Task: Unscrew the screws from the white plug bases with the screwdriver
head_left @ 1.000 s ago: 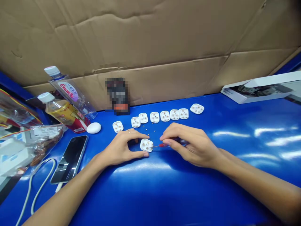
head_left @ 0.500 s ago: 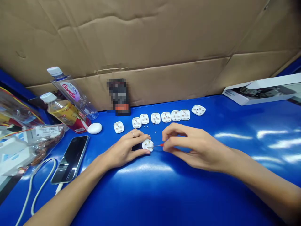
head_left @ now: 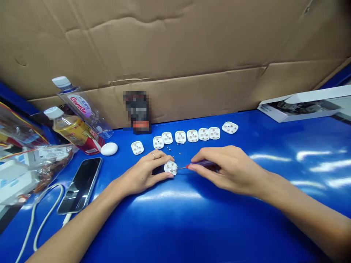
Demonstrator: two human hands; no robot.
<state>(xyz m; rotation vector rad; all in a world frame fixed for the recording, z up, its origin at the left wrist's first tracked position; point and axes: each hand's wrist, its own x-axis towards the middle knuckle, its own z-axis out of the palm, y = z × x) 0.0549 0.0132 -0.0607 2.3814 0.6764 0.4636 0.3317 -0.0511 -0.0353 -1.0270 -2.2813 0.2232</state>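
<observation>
Between its thumb and fingers, my left hand (head_left: 146, 171) grips a small white plastic piece (head_left: 170, 167) with metal contacts, held on the blue table. My right hand (head_left: 227, 170) is closed around a screwdriver (head_left: 188, 167) with a red collar, whose thin shaft points left and whose tip meets the held piece. Similar white pieces lie in a row behind my hands, among them one at the left (head_left: 137, 147) and one at the far right (head_left: 230, 128). Several tiny screws (head_left: 180, 153) are scattered between the row and the held piece.
Left on the blue table (head_left: 175, 226) are a phone (head_left: 80, 185) with a white cable (head_left: 33, 219), a white oval object (head_left: 109, 148), two bottles (head_left: 78, 133) (head_left: 85, 106) and plastic bags (head_left: 52, 160). An open white box (head_left: 285, 111) is back right; cardboard (head_left: 192, 47) stands behind.
The fingers of my right hand have closed in around the screwdriver handle, which shows more now. The whole view has shifted slightly. My left hand still holds the white piece.
</observation>
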